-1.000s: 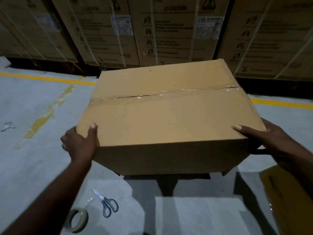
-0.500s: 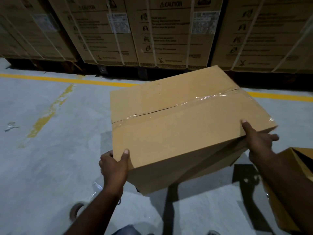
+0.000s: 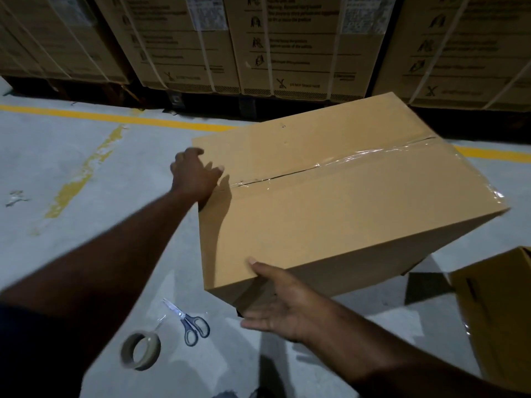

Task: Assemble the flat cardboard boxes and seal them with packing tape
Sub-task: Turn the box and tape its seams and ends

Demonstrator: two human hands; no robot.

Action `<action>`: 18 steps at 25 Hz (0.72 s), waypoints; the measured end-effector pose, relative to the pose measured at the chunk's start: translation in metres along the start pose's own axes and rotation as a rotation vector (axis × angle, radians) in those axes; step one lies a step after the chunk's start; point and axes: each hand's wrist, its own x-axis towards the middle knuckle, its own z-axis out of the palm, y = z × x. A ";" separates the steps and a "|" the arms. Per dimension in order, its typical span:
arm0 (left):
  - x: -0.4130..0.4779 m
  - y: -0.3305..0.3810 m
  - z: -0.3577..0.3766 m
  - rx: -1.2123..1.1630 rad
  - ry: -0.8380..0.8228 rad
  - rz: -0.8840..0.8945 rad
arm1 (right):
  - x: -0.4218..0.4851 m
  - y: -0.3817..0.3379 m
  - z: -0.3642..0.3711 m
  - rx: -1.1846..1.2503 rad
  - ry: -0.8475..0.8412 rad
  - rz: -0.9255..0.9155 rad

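A tape roll (image 3: pixel 140 351) and steel scissors (image 3: pixel 191 323) lie on the smooth concrete floor (image 3: pixel 57 156), easy to tread on. The left hand (image 3: pixel 195 175) curls its fingers over the box (image 3: pixel 330 202) at its left edge. The right hand (image 3: pixel 275 308) pinches the near corner, thumb on top, fingers spread beneath. Held tilted above the floor, the matte cardboard could slip. Its glossy seam tape (image 3: pixel 344 163) is wrinkled.
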 end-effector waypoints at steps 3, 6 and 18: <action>0.056 0.017 0.003 0.215 -0.129 0.111 | 0.027 0.014 0.024 -0.031 -0.088 0.102; 0.093 0.018 0.012 0.323 -0.208 0.122 | 0.050 0.022 0.038 -0.014 -0.131 0.073; 0.098 -0.027 -0.010 0.207 0.119 0.136 | 0.024 0.005 0.023 -0.001 -0.086 -0.209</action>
